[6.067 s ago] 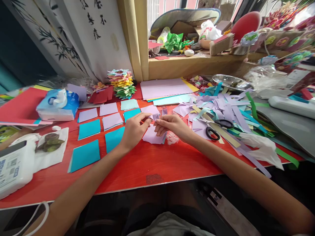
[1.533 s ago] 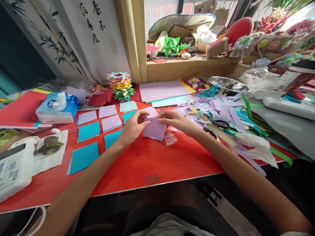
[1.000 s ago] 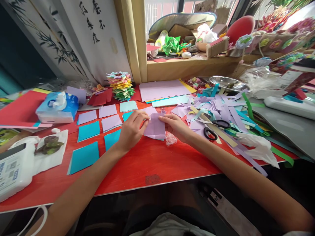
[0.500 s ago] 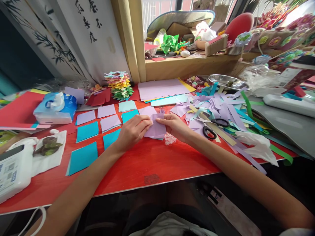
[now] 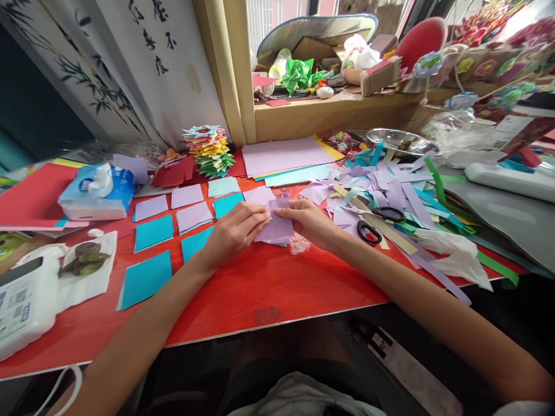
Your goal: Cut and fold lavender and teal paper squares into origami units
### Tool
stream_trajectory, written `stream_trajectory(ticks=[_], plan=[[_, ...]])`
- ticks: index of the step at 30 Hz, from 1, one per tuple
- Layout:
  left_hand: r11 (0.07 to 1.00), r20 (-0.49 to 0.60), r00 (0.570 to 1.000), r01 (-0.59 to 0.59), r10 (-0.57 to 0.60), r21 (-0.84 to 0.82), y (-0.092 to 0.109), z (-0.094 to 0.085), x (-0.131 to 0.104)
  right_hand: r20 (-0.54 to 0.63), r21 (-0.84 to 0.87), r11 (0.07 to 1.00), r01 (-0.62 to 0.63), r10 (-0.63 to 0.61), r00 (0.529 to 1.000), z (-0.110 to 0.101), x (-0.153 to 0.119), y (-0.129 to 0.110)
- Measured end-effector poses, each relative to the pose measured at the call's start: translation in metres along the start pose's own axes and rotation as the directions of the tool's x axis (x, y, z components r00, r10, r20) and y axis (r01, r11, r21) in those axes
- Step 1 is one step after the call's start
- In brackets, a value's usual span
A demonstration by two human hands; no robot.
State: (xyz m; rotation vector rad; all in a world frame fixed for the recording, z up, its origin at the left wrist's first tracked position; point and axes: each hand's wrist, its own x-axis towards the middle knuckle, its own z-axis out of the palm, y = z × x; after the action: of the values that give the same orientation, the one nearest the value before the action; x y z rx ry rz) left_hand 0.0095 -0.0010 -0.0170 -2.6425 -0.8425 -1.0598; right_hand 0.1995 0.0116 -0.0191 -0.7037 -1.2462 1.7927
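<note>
A small sheet of lilac paper [image 5: 280,224], with creases across it, is held up between my two hands over the red table. My left hand [image 5: 236,231] pinches its left edge between thumb and fingertips. On the other side, my right hand [image 5: 310,219] grips its upper right part, the thumb lying on top. Just behind the held sheet lies another lilac paper square [image 5: 259,195]. To the left of my hands sit several stacks of squares, among them a teal stack [image 5: 147,279] and a lilac stack [image 5: 193,216].
Black-handled scissors [image 5: 377,222] lie among lilac and green paper strips [image 5: 403,190] on the right. A tissue pack [image 5: 97,193] and a tower of folded paper [image 5: 209,151] stand at the left and back. Large lilac sheets [image 5: 281,157] lie below the window. The table's front edge runs near my body.
Both hands keep their grip on the lilac paper with hardly any motion. The whole view has shifted very slightly.
</note>
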Motion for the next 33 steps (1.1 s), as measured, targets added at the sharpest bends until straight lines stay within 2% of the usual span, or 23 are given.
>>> stream_trajectory(ticks=[12,14,16,18,20,22,24,26,28,33], plan=[[1.0,0.009,1.0,-0.005,0.005,-0.027,0.002,-0.001,0.001,-0.016,-0.091,0.995,0.03,-0.031,0.999,0.004,-0.003,-0.003],[0.998,0.001,1.0,0.026,-0.026,-0.062,0.004,-0.001,0.002,-0.042,-0.144,0.989,0.039,-0.045,0.998,0.005,-0.003,-0.004],[0.986,-0.002,0.993,0.119,-0.12,-0.12,0.007,-0.001,0.005,-0.072,-0.228,0.973,0.041,-0.059,0.996,0.005,-0.003,-0.004],[0.945,0.004,0.964,0.263,-0.268,-0.195,0.01,-0.002,0.009,-0.095,-0.343,0.938,0.053,-0.091,0.991,0.005,-0.003,-0.005],[0.871,0.017,0.913,0.394,-0.407,-0.293,0.012,-0.003,0.012,-0.094,-0.451,0.89,0.068,-0.123,0.988,0.005,-0.003,-0.005],[0.767,0.078,0.851,0.504,-0.519,-0.397,0.012,-0.004,0.014,-0.078,-0.529,0.845,0.072,-0.133,0.988,0.005,-0.003,-0.003],[0.657,0.169,0.798,0.579,-0.579,-0.482,0.012,-0.003,0.015,-0.062,-0.573,0.815,0.082,-0.143,0.988,0.004,-0.002,-0.001],[0.578,0.223,0.769,0.609,-0.6,-0.543,0.012,-0.001,0.015,-0.055,-0.591,0.801,0.095,-0.158,0.986,0.002,-0.001,0.002],[0.541,0.218,0.755,0.609,-0.618,-0.58,0.012,0.0,0.015,-0.046,-0.582,0.808,0.091,-0.145,0.988,0.001,0.001,0.004],[0.538,0.169,0.744,0.601,-0.646,-0.591,0.013,-0.001,0.016,-0.007,-0.548,0.834,0.07,-0.088,0.996,-0.002,0.003,0.008]])
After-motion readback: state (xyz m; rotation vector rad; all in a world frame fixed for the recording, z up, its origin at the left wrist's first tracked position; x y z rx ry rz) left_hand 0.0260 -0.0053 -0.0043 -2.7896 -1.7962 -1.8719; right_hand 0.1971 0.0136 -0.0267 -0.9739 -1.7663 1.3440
